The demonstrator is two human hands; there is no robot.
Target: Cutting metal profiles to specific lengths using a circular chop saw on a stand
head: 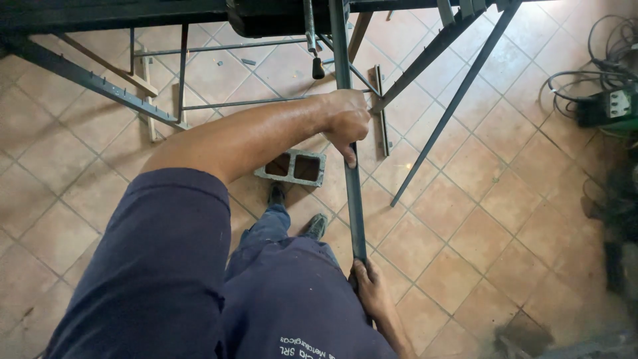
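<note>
A long dark metal bar [352, 173] runs nearly upright through the view, its long axis pointing from the person's waist up to the black workbench frame [100, 13]. The left hand [345, 123] wraps the bar's middle in a closed grip; the right hand [372, 292] clasps its near end, close to the body. A grey hollow block [292, 166] lies on the tiled floor [518, 199]. White lettering marks the blue shirt [292, 312].
</note>
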